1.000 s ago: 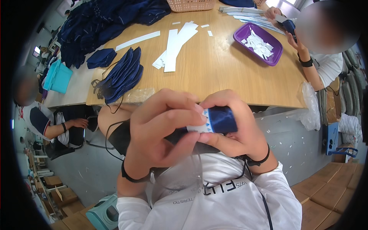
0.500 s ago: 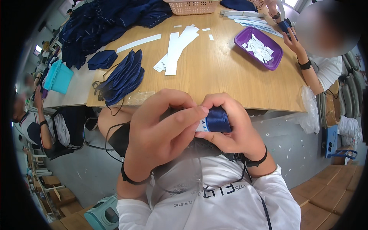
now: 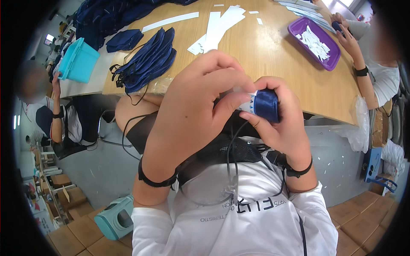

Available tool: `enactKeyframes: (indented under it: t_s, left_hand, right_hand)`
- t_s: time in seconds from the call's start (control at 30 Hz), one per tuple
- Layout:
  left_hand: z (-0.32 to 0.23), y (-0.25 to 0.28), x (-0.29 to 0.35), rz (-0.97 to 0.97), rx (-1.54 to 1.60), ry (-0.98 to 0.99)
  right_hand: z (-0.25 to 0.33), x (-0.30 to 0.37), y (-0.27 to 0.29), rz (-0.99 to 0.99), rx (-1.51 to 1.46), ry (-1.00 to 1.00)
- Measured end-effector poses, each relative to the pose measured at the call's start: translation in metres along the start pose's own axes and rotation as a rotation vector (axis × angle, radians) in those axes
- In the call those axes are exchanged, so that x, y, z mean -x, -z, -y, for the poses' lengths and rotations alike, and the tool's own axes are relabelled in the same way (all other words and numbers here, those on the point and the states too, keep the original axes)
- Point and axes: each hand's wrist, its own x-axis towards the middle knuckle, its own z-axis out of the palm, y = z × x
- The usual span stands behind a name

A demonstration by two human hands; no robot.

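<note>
In front of my chest, my right hand [image 3: 287, 115] wraps round a rolled piece of shiny navy satin cloth [image 3: 268, 104]. A white paper band with small blue marks [image 3: 247, 105] goes round the roll's left end. My left hand [image 3: 200, 96] is closed, its thumb and fingertips pinching at that band; its palm side is hidden. On the table beyond my left hand lies a fanned stack of navy satin pieces with dark cords [image 3: 149, 62], and a folded navy piece [image 3: 124, 40] behind it. White paper strips [image 3: 215, 32] lie overlapped past my hands.
A purple tray [image 3: 334, 63] of small white paper pieces stands at the right of the wooden table [image 3: 256, 55]. At right, another person [image 3: 352, 49] handles a dark item. A person at left touches a turquoise bin [image 3: 79, 62]. Clear plastic [image 3: 361, 123] hangs off the table's right corner.
Both hands, with the navy roll, now appear higher and farther right in view. The table scene has shifted up and right. The left person's hand has come to the turquoise bin.
</note>
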Motion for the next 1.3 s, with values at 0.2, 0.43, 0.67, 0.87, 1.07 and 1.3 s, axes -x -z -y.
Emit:
enactKeyframes:
  t_s: [0.2,0.43,0.67,0.87,1.07,1.3]
  left_hand:
    - [0.001,-0.005,-0.004,0.012,-0.101,-0.005]
    - [0.006,-0.004,-0.009,0.007,-0.205,-0.123]
    - [0.014,-0.009,-0.009,0.031,-0.201,-0.124]
    - [0.017,-0.010,-0.011,0.091,-0.090,-0.040]
    - [0.020,-0.012,-0.005,0.030,-0.206,-0.115]
    - [0.015,-0.015,0.000,-0.091,-0.254,-0.233]
  right_hand:
    - [-0.005,-0.002,0.001,-0.015,-0.002,-0.036]
    - [-0.003,0.003,0.000,-0.041,-0.049,-0.084]
    - [-0.007,0.006,-0.003,-0.065,-0.018,-0.101]
    - [-0.006,0.009,-0.008,-0.055,-0.031,-0.168]
    - [-0.011,0.006,-0.012,-0.012,-0.172,-0.194]
    - [-0.009,0.004,-0.008,-0.019,-0.300,-0.238]
